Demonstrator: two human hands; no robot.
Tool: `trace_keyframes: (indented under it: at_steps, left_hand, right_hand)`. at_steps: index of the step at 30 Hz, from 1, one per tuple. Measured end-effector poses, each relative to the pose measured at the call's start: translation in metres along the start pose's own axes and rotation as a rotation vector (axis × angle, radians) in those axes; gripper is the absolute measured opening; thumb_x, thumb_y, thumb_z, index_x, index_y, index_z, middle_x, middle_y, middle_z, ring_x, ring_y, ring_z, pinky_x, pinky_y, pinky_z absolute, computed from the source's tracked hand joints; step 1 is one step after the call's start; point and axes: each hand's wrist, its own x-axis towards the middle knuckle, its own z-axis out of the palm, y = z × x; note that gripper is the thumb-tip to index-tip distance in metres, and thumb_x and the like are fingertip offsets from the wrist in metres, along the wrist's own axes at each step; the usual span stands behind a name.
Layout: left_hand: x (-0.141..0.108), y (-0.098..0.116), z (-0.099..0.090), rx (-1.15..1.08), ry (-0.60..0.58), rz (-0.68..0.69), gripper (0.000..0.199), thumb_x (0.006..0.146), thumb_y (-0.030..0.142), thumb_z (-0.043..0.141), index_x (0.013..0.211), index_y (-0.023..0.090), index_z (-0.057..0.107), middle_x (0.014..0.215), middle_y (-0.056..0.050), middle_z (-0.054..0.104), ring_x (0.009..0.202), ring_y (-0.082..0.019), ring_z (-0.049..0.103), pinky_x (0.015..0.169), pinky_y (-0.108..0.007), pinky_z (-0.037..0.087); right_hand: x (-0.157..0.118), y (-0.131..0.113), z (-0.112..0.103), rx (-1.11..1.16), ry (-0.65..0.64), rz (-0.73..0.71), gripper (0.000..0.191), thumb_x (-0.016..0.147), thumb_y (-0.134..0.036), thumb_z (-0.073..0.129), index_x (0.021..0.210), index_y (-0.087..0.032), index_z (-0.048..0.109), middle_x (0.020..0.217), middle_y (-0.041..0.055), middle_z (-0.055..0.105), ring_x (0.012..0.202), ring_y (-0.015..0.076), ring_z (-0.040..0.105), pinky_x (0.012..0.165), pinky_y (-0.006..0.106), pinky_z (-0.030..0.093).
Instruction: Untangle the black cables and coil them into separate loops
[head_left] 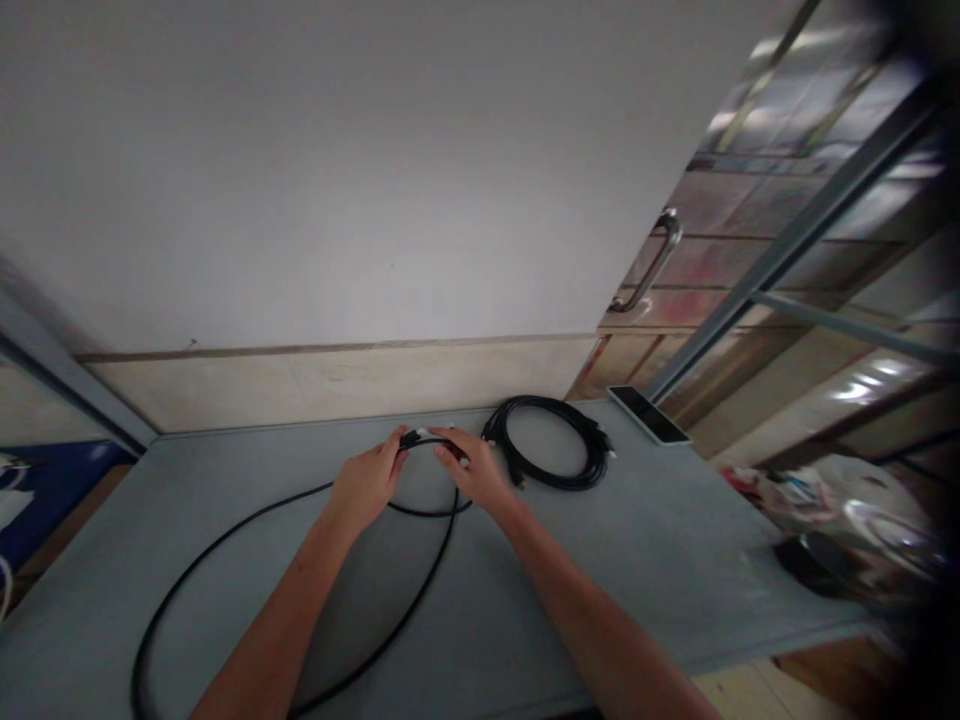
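Note:
My left hand (367,483) is closed on a black cable (165,598) near a dark connector end (409,439). Close to its right, my right hand (474,466) also grips the cable, thumb and fingers pinched around it. A short stretch of cable bridges the gap between both hands. From them the rest of it runs in a wide loop over the grey tabletop (637,560), passing beneath my left forearm toward the near edge. Just beyond my right hand lies a coiled black cable (559,482) with its plugs showing.
A phone-like flat device (649,415) with a dark face lies at the back right of the table. Behind stands a white wall (375,180); metal posts (720,325) rise at the sides. Blurred bags (862,500) are at the right, a blue surface (64,490) at the left.

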Motion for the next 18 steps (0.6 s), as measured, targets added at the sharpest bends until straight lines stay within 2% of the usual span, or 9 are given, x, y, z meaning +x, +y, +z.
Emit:
trace_keyframes:
  at_steps: [3,5,7,9,13,18]
  left_hand:
    - [-0.002,0.009,-0.001,-0.031,-0.006,0.055,0.049,0.098,0.038,0.035,0.145,0.022,0.042,0.109,-0.016,0.070,0.092,-0.029,0.069,0.077,-0.035,0.048]
    - [-0.004,0.014,-0.002,-0.041,-0.010,0.095,0.047,0.098,0.037,0.038,0.142,0.023,0.046,0.107,-0.015,0.070,0.092,-0.028,0.068,0.078,-0.035,0.048]
    - [-0.006,0.017,-0.002,-0.041,-0.018,0.115,0.043,0.097,0.034,0.039,0.136,0.023,0.054,0.101,-0.013,0.070,0.089,-0.027,0.067,0.078,-0.034,0.049]
    - [-0.006,0.017,-0.003,-0.072,-0.018,0.135,0.038,0.097,0.032,0.041,0.127,0.022,0.061,0.100,-0.012,0.069,0.089,-0.026,0.066,0.079,-0.033,0.048]
    - [0.000,0.006,-0.008,-0.214,0.033,0.119,0.027,0.094,0.032,0.046,0.107,0.020,0.068,0.098,-0.010,0.070,0.091,-0.025,0.064,0.082,-0.033,0.045]
    - [0.002,-0.016,-0.012,-0.339,-0.058,-0.004,0.025,0.092,0.037,0.048,0.081,0.021,0.064,0.071,-0.004,0.067,0.066,-0.020,0.061,0.063,-0.028,0.040]
  right_hand:
    - [-0.004,-0.011,-0.001,-0.121,-0.015,-0.076,0.050,0.088,-0.042,0.061,0.135,-0.025,0.057,0.105,0.0101,0.066,0.082,0.0202,0.059,0.079,0.034,0.049]
    - [-0.005,-0.016,0.000,-0.152,-0.044,-0.115,0.055,0.086,-0.039,0.065,0.138,-0.027,0.054,0.115,0.0112,0.064,0.091,0.0226,0.061,0.086,0.036,0.048]
    - [-0.005,-0.017,0.002,-0.132,-0.100,-0.122,0.048,0.087,-0.035,0.064,0.135,-0.030,0.058,0.116,0.0098,0.066,0.093,0.0240,0.063,0.088,0.037,0.048]
    - [-0.004,-0.013,0.006,-0.094,-0.126,-0.095,0.034,0.090,-0.033,0.059,0.123,-0.031,0.066,0.107,0.0079,0.070,0.090,0.0240,0.065,0.085,0.036,0.048]
    - [-0.001,0.003,0.010,-0.112,-0.017,-0.015,0.019,0.090,-0.028,0.056,0.102,-0.026,0.071,0.090,0.0061,0.072,0.082,0.0232,0.065,0.076,0.033,0.048]
    - [0.003,0.021,0.007,-0.096,0.154,0.067,0.018,0.084,-0.022,0.054,0.095,-0.024,0.067,0.087,0.0042,0.071,0.080,0.0225,0.065,0.073,0.032,0.048]
